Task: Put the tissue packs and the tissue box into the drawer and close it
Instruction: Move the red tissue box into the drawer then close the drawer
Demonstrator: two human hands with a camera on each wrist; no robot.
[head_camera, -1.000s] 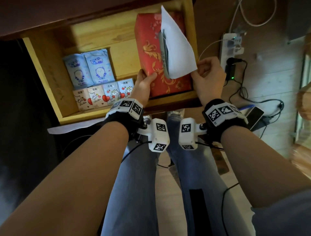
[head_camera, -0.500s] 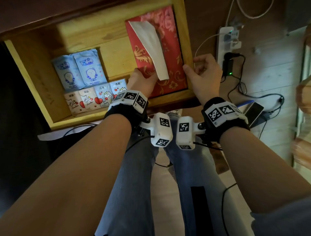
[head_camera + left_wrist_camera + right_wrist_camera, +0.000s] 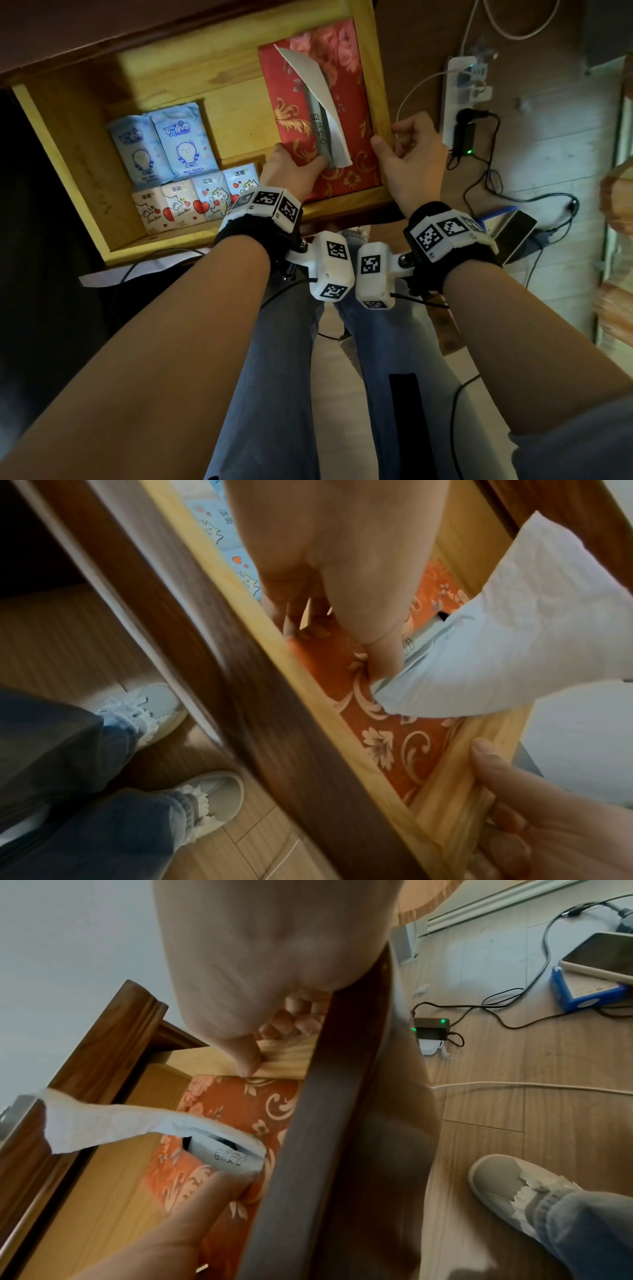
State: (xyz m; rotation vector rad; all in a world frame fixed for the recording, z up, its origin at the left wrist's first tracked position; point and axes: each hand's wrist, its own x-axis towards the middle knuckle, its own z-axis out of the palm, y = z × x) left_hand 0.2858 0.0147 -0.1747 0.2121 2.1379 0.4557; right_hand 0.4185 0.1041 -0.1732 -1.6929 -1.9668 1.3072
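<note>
drawer: open light pine wooden drawer (image 3: 65, 161) with a dark brown front panel (image 3: 240, 696) is sitting pulled out; all task items are lying inside it.
wet wipes: two pale blue soft wet-wipe packs (image 3: 164, 147) are lying side by side on the drawer floor at the left, touching each other.
tissue packs: row of four small white and blue pocket tissue packs with heart and cat prints (image 3: 195, 204) is lying just in front of the wipes, against the drawer's front wall; rightmost pack is partly hidden behind the left wrist.
left hand: left hand (image 3: 291, 171) is reaching into the drawer at the box's near-left corner; thumb is lying on the box top next to the tissue's lower end, the other fingers (image 3: 291, 610) are curling down at the box's left side. Grasping the box.
tissue box: red rectangular tissue box with gold and pink floral print (image 3: 346, 102) is lying flat in the right part of the drawer, long side along the right wall, near end at the front wall.
tissue: white paper tissue (image 3: 315, 89) is sticking out of the box's top slot and leaning toward the front.
right hand: right hand (image 3: 411, 161) is sitting at the drawer's right wall; thumb is touching the rim's top edge beside the box, the other fingers (image 3: 291, 1018) are curling down the outside of the wall. Fingers are grasping the wall, not the box.
floor: white power strip (image 3: 462, 85) with a plugged black adapter showing a green light, cables, and a dark phone on a blue box (image 3: 589, 988) are lying on the wood floor to the right.
</note>
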